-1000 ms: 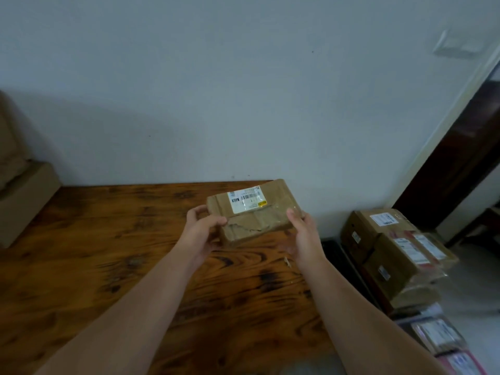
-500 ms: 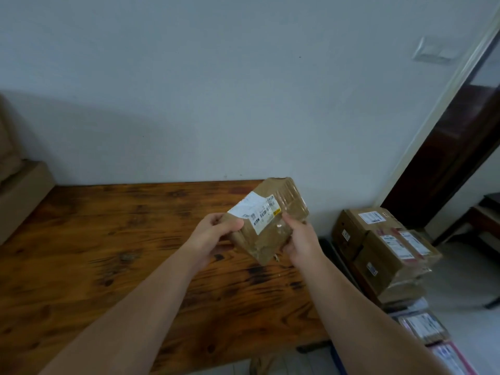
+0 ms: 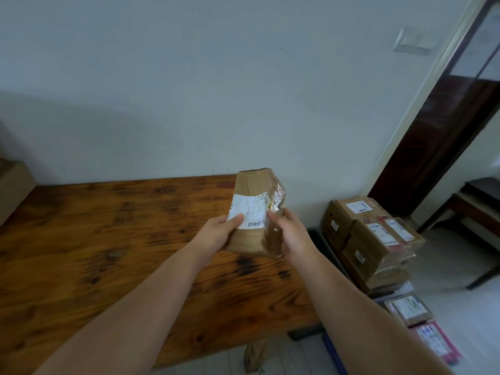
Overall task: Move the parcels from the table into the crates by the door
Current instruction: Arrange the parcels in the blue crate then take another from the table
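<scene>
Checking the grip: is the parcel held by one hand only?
No, the left hand and the right hand both grip the parcel.

A single head-worn wide-angle camera looks forward and down, close over the wooden bench [image 3: 108,239], facing the wall [image 3: 216,90] with the doorway [image 3: 446,131] at right.

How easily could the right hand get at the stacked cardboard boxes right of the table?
Probably not yet: the right hand grips the taped parcel together with the left hand. Nothing stands between it and the cardboard boxes, but they sit lower, beside the table.
</scene>
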Motion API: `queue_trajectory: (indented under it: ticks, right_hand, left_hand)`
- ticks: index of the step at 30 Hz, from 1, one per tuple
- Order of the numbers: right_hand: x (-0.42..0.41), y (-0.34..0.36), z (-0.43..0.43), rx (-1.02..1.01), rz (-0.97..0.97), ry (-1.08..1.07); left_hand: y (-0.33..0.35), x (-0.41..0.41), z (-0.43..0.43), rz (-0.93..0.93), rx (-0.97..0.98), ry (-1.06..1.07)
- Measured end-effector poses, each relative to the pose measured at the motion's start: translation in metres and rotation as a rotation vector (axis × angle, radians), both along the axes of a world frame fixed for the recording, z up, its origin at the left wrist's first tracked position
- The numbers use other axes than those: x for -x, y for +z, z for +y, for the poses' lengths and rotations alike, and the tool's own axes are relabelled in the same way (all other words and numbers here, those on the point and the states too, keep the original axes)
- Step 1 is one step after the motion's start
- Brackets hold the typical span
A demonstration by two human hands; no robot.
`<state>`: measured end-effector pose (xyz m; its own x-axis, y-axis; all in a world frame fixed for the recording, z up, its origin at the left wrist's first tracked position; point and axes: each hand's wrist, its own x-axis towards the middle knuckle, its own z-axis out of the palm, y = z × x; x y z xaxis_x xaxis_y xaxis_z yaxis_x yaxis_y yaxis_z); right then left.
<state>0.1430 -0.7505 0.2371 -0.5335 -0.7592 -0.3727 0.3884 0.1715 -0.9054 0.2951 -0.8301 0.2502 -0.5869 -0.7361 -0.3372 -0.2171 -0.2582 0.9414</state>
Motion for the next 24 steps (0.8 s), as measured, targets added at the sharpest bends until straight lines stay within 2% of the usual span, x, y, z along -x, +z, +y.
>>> queue_trajectory:
  ticks: [4, 7, 11, 14, 18, 24]
  right_hand:
    - [0.004, 0.0, 0.015, -0.066, 0.221, -0.024]
    - [0.008, 0.0, 0.031, -0.077, 0.312, 0.021]
    - [0.029, -0.008, 0.064, -0.075, 0.23, 0.035]
    - [0.058, -0.019, 0.099, -0.088, 0.151, 0.035]
    - [0.104, -0.033, 0.147, -0.104, 0.145, 0.0]
    - [0.221, -0.057, 0.245, -0.167, 0.045, 0.015]
  left_hand:
    - [-0.006, 0.012, 0.01, -0.069, 0.053, 0.016]
    - [-0.006, 0.03, 0.02, -0.112, 0.124, 0.039]
    - [-0.01, 0.06, 0.043, -0.089, 0.158, 0.01]
    - [-0.015, 0.092, 0.068, -0.087, 0.044, -0.054]
    - [-0.023, 0.147, 0.108, -0.06, -0.072, -0.082]
    - [-0.055, 0.255, 0.2, -0.067, -0.208, -0.175]
